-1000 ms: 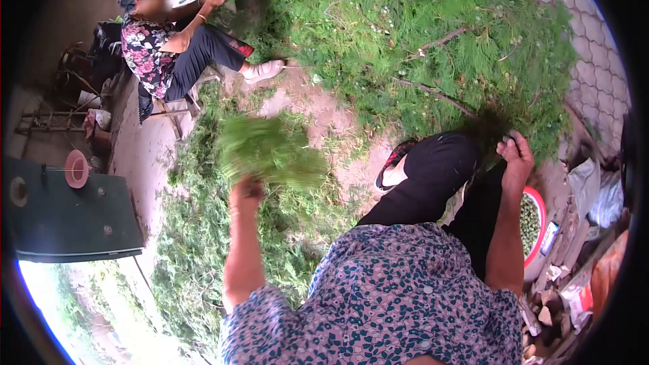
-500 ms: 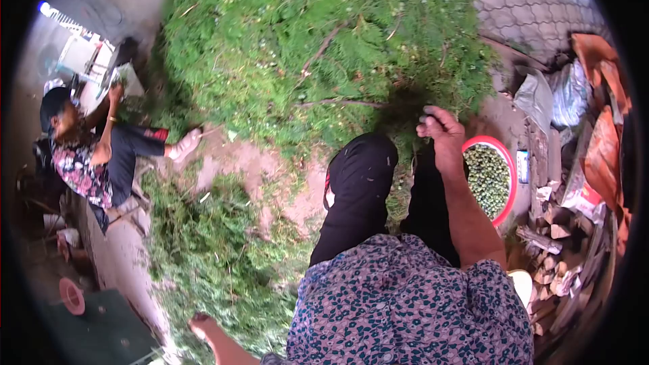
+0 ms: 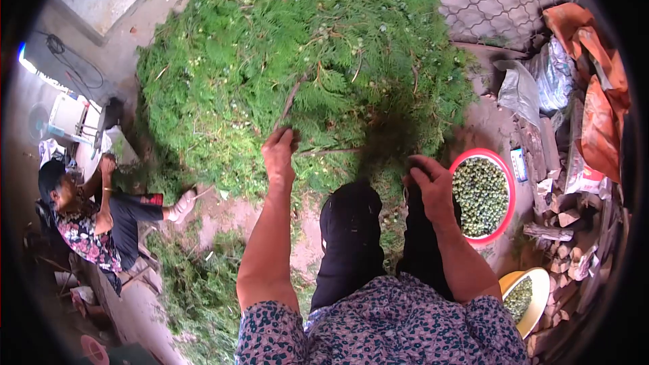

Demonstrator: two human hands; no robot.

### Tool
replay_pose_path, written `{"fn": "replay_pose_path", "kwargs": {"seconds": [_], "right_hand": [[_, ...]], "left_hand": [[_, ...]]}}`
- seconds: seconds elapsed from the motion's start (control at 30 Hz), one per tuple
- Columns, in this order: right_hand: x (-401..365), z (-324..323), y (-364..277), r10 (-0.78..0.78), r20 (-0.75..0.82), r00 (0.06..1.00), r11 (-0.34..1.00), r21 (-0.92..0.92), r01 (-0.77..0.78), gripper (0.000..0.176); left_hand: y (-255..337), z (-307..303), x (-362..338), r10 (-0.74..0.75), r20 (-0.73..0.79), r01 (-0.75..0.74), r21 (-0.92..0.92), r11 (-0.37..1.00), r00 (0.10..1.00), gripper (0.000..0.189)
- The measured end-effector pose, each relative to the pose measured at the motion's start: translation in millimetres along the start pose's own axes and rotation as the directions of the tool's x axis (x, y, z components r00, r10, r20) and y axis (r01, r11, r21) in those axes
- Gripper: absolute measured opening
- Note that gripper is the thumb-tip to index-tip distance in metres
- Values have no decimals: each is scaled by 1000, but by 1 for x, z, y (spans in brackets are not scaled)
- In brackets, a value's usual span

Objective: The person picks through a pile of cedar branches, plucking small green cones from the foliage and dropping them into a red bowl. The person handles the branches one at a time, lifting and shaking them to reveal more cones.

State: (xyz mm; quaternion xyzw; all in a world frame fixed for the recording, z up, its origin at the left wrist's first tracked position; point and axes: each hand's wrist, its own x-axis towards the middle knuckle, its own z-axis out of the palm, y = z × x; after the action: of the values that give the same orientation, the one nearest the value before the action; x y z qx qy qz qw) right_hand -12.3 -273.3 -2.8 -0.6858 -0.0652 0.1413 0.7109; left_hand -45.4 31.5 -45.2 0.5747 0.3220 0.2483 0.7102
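A large heap of green conifer sprigs (image 3: 223, 88) with small pale berries spreads before my knees. My left hand (image 3: 278, 155) reaches to its near edge with curled fingers, by the lower end of a bare brown branch (image 3: 292, 98). Whether the fingers grip that branch I cannot make out. Over my right knee, my right hand (image 3: 434, 186) is closed, thumb against forefinger; anything pinched there is hidden or too small to name. Beside it stands a red-rimmed basin (image 3: 512, 192) full of small green berries (image 3: 480, 196).
A yellow basin (image 3: 539, 297) with more berries is at my right. Firewood (image 3: 561, 257), plastic sacks (image 3: 554, 84) and orange sheeting (image 3: 598, 135) lie beyond. Another person (image 3: 88, 223) sits at the left, hands raised. Loose greenery (image 3: 203, 290) covers ground on my left.
My left hand has come up from the lower left to the heap's edge. My right hand sits lower in view, still closed. The view has shifted, showing more of the yellow basin.
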Motion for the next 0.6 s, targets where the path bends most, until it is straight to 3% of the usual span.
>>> {"fn": "replay_pose_path", "kwargs": {"seconds": [0.07,0.2,0.27,0.33,0.4,0.43,0.6], "right_hand": [[1,-1,-1,-1,-4,1000,1000,1,1,20],[5,-5,-4,55,6,998,998,8,-55,20],[7,-7,-3,49,27,998,998,30,-49,20],[8,-10,-5,48,25,999,999,23,-48,21],[7,-13,-8,44,25,999,999,13,-44,19],[7,-15,-10,41,19,999,999,19,-41,19],[12,-24,-4,40,11,999,996,75,-41,20]], "left_hand": [[3,33,28,73,55,-78,84,993,996,31],[2,87,55,12,59,-16,67,998,998,45],[-2,99,68,-33,-5,34,173,984,999,51],[-9,104,80,10,-58,0,162,987,998,44],[-19,101,96,-4,-60,24,333,943,998,33],[-17,106,89,97,-74,-65,356,932,993,25],[22,120,33,11,-41,5,365,931,999,33]]}}
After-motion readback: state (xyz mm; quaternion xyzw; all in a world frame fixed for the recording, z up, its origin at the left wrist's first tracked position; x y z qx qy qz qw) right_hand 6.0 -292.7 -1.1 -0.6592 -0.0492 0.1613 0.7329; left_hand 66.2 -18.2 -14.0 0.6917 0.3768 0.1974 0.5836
